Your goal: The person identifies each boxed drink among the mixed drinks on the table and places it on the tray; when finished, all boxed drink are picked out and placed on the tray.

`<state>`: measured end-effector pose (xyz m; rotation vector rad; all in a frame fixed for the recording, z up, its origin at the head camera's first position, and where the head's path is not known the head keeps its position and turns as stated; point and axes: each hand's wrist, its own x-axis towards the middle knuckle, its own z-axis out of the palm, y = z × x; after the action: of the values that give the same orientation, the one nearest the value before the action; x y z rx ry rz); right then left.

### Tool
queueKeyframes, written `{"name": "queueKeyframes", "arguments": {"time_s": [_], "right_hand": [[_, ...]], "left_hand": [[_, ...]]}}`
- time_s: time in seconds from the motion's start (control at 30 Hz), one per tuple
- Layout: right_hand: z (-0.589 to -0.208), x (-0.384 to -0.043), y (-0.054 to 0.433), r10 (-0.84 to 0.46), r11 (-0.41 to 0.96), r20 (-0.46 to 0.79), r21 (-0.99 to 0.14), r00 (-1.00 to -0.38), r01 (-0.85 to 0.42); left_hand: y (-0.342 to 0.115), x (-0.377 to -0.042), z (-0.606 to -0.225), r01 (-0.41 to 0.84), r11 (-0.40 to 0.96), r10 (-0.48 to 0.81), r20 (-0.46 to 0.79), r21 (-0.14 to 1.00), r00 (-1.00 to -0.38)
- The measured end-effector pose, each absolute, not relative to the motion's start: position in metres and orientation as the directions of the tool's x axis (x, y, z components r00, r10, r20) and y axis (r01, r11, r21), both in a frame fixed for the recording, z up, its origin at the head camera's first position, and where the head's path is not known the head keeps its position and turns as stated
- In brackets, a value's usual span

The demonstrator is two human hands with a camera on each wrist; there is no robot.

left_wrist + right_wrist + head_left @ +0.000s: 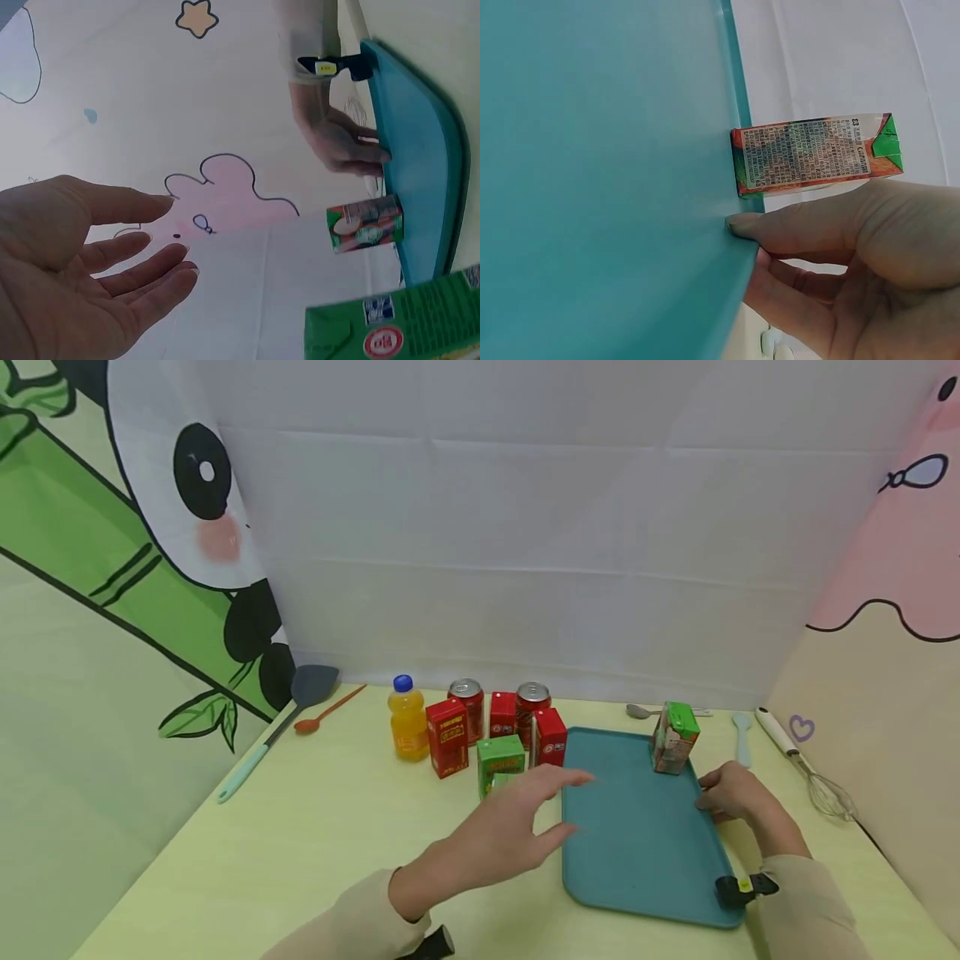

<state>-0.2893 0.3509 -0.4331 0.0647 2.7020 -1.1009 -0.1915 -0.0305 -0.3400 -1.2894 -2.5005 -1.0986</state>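
Observation:
In the head view a teal tray point(637, 835) lies on the right half of the table. My right hand point(738, 797) pinches its right rim, thumb point(746, 225) on the inside and fingers beneath, as the right wrist view shows. Just beyond that hand, a juice carton with a green top point(675, 739) stands upright on the tray near its far right corner. My left hand point(506, 827) hovers beside the tray's left edge, thumb and fingers spread apart, holding nothing. Behind it stands a green carton point(500, 756), with a second green one partly hidden by the hand.
Left of the tray stand red cartons point(447, 739), cola-like cans point(533, 697) and an orange juice bottle point(408, 722). A spatula point(311, 685) and red spoon point(307, 725) lie far left. A whisk point(825, 789), light-blue utensil point(742, 739) and grey spoon point(640, 712) lie around the tray's right and back.

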Motion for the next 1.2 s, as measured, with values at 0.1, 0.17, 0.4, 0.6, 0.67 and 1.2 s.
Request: {"name": "queueKeyframes", "arguments": {"time_s": [0.1,0.17,0.4,0.6,0.67,1.2], "right_hand": [[-0.433,-0.288,0.352,-0.045,0.721,-0.218,-0.683,-0.975,0.119],[-0.433,-0.288,0.353,-0.048,0.719,-0.213,-0.685,-0.976,0.114],[-0.433,-0.289,0.354,-0.044,0.707,-0.213,-0.697,-0.976,0.121],[-0.432,-0.289,0.353,-0.038,0.700,-0.206,-0.703,-0.978,0.120],[-0.432,-0.287,0.353,-0.037,0.703,-0.213,-0.700,-0.976,0.126],[-0.432,-0.288,0.351,-0.030,0.708,-0.227,-0.692,-0.974,0.139]], "left_hand": [[-0.047,-0.202,-0.337,0.724,0.417,0.650,0.378,0.549,-0.660],[-0.058,-0.211,-0.334,0.702,0.450,0.633,0.356,0.552,-0.687],[-0.085,-0.229,-0.328,0.639,0.476,0.620,0.285,0.605,-0.731],[-0.104,-0.238,-0.331,0.614,0.515,0.607,0.251,0.598,-0.754],[-0.110,-0.241,-0.338,0.597,0.525,0.607,0.225,0.607,-0.762],[-0.104,-0.261,-0.384,0.401,0.479,0.657,-0.016,0.781,-0.754]]}}
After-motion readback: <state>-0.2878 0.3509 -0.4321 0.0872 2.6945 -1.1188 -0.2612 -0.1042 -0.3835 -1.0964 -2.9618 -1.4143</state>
